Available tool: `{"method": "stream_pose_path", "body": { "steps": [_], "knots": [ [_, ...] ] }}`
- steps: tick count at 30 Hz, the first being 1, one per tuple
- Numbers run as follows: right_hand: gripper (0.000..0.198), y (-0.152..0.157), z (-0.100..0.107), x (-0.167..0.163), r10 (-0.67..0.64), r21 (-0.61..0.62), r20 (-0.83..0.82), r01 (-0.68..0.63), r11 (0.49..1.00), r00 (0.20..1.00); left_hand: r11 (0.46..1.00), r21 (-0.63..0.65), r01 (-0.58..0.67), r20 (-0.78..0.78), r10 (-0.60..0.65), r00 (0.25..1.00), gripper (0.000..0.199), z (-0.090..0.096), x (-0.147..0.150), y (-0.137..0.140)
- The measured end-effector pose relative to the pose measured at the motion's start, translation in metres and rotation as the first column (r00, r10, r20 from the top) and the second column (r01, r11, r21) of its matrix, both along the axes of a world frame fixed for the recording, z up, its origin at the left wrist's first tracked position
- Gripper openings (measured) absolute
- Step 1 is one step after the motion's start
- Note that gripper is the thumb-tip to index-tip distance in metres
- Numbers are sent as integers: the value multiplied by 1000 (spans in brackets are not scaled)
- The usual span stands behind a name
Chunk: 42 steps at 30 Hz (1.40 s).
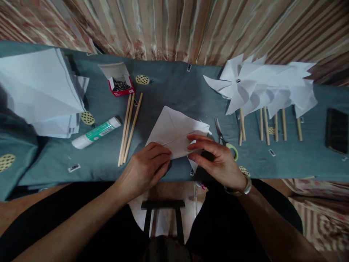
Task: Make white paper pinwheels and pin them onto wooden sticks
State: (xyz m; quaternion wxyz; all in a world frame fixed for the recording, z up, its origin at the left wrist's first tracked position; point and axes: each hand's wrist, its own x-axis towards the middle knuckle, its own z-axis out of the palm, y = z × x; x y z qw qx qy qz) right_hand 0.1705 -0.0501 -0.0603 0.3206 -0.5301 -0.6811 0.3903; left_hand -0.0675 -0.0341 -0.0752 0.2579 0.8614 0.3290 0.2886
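A white sheet of paper (174,125) with crease lines lies in front of me near the table's front edge. My left hand (148,163) is closed on its lower left side, fingers curled and pressed together. At the lower right part of the same sheet is my right hand (218,158), its fingers bent over the paper and the thumb at the near edge. A folded or cut flap shows below the right fingertips. Just right of the sheet, scissors (224,137) with pale green handles lie partly behind my right hand.
Left of the paper lie several wooden sticks (129,131), a glue stick (96,133) and an open red box (120,85) of small metal pieces. A stack of white paper (38,87) is at far left. Paper pinwheels (256,85) on sticks and a dark phone (337,130) lie right.
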Motion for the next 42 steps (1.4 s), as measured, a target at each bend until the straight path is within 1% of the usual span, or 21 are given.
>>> {"method": "stream_pose_path", "body": {
  "steps": [2,4,7,9,11,15,20,28,36,42],
  "knots": [
    [6,0,-5,-8,-51,3,-40,51,999,998,1000,3,10,-15,-10,1000,10,-1,0,-1],
    [6,1,-7,-14,-85,15,-31,85,996,996,1000,-2,15,-34,-16,999,9,0,1,-1],
    [6,2,-7,-20,-99,68,76,94,993,992,1000,24,-3,-60,4,998,12,1,1,-3],
    [7,3,-6,-23,-103,127,172,82,989,980,999,49,-10,-75,14,997,21,3,2,-4],
    [8,3,-5,-25,-114,178,253,69,982,961,998,58,8,-90,-3,996,26,4,3,-5],
    [9,4,-5,-29,-132,221,324,61,973,937,995,71,63,-120,-54,991,24,5,6,-3],
    [8,4,-7,-30,-134,215,346,61,975,929,996,63,66,-131,-57,990,22,5,6,-3],
    [7,4,-6,-30,-136,191,335,74,979,932,995,73,64,-136,-53,989,22,5,6,-4],
    [11,5,-9,-29,-139,189,323,80,979,936,995,78,61,-152,-48,987,22,2,6,-5],
    [10,5,-10,-30,-145,218,334,73,973,931,993,104,52,-129,-38,991,23,-1,7,-7]
  ]
}}
